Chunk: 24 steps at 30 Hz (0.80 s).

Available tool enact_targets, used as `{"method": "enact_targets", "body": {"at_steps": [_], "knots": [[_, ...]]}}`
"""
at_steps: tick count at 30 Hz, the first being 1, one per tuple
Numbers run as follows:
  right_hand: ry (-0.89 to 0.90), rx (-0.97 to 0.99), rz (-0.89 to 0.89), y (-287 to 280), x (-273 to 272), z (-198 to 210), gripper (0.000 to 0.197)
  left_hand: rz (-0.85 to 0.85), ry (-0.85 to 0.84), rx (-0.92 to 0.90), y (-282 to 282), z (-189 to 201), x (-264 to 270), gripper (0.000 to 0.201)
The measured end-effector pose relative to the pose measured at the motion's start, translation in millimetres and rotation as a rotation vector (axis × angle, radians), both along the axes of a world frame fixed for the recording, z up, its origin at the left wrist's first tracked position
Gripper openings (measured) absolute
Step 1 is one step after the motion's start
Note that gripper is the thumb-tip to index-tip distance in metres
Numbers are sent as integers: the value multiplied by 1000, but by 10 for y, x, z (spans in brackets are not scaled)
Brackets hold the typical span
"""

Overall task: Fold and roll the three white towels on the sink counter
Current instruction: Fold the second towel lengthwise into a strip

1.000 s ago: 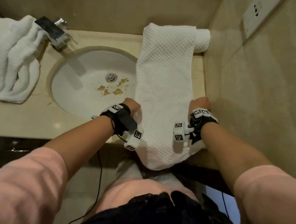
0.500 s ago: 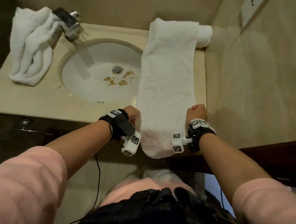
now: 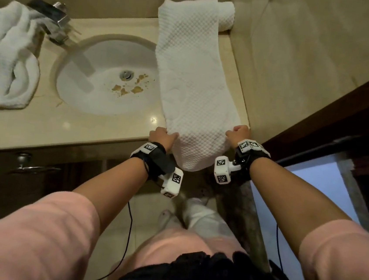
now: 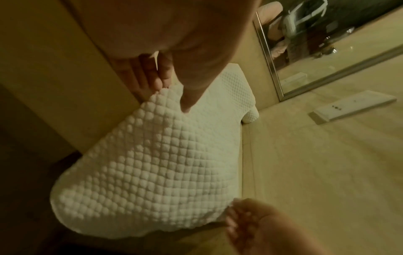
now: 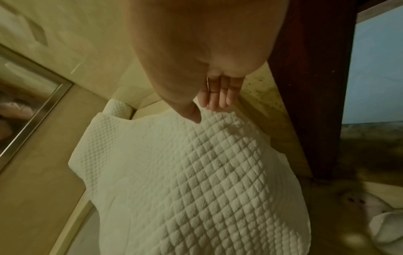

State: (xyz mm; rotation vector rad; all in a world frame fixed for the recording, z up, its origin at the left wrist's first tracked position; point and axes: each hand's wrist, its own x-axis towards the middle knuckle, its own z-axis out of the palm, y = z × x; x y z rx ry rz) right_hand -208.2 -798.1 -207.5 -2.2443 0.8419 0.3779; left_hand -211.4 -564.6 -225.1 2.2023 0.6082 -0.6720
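Head view: my left hand [image 3: 163,136] and right hand [image 3: 238,134] each pinching folded towel [image 3: 192,79] edges, worktop [image 3: 66,125] 5 o'clock.

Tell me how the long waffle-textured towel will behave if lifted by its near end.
Probably floppy: the waffle towel already droops over the counter edge between the left hand and right hand. Likely light, since pinches hold it. Its textured weave should resist slipping.
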Motion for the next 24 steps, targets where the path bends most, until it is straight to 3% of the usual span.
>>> {"method": "enact_targets", "body": {"at_steps": [3, 5, 8, 9, 12, 16, 20, 21, 23, 24], "knots": [[175, 67, 35, -15, -44, 98, 34, 196, 127, -197, -47, 40, -37, 54], [220, -65, 181, 15, -97, 162, 39, 376, 230, -425, -116, 90, -95, 44], [255, -134, 387, 11, -125, 151, 34, 427, 298, -507, -133, 60, -151, 43], [265, -119, 379, -3, -133, 77, 35, 444, 300, -465, -128, 53, -163, 57], [226, 76, 153, -101, -122, -150, 38, 493, 240, -368, -130, 44, -227, 57], [154, 189, 97, -265, -114, -340, 38, 559, 200, -476, -238, 72, -283, 60], [127, 229, 53, -313, -120, -332, 35, 432, 239, -436, -227, -483, -169, 87], [134, 226, 54, -317, -124, -340, 34, 385, 263, -464, -237, -555, -156, 75], [155, 227, 84, -338, -120, -393, 39, 308, 284, -506, -295, -232, -249, 33], [162, 224, 99, -324, -117, -388, 42, 299, 283, -507, -324, -30, -307, 26]]}}
